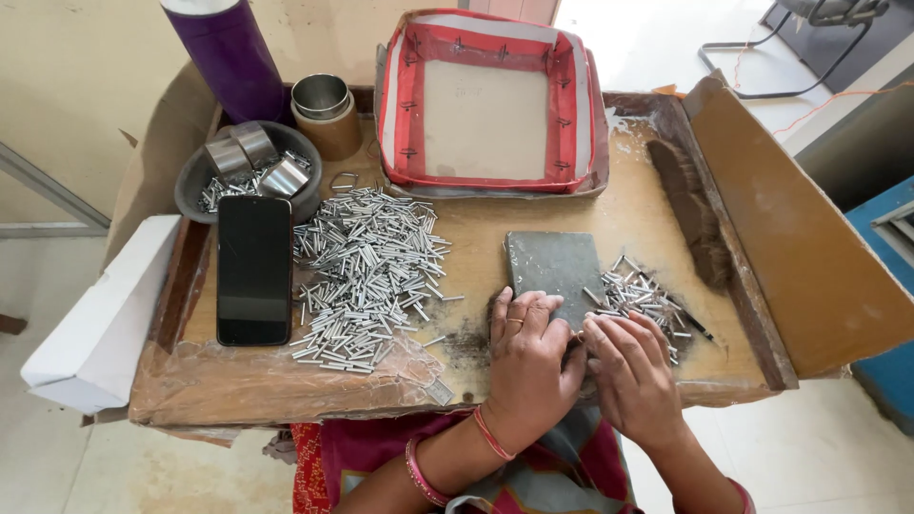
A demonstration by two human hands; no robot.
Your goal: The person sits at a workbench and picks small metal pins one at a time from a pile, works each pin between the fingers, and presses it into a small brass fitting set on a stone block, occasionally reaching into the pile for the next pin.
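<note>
Head view. Both hands rest palm-down at the near edge of the grey stone slab (pixel 554 271) lying on the cardboard-lined surface (pixel 476 243). The left hand (pixel 528 357) lies flat with fingers together over the slab's near-left corner; the right hand (pixel 628 366) lies beside it. Whether either grip pinches a metal pin cannot be told, as the fingertips hide it. A small pile of pins (pixel 640 297) touches the slab's right edge; the large heap of pins (pixel 367 276) lies well to the left, beside a black phone (pixel 253 268). Judged step: working a pin against the slab; the next move calls for a pin from the small pile.
</note>
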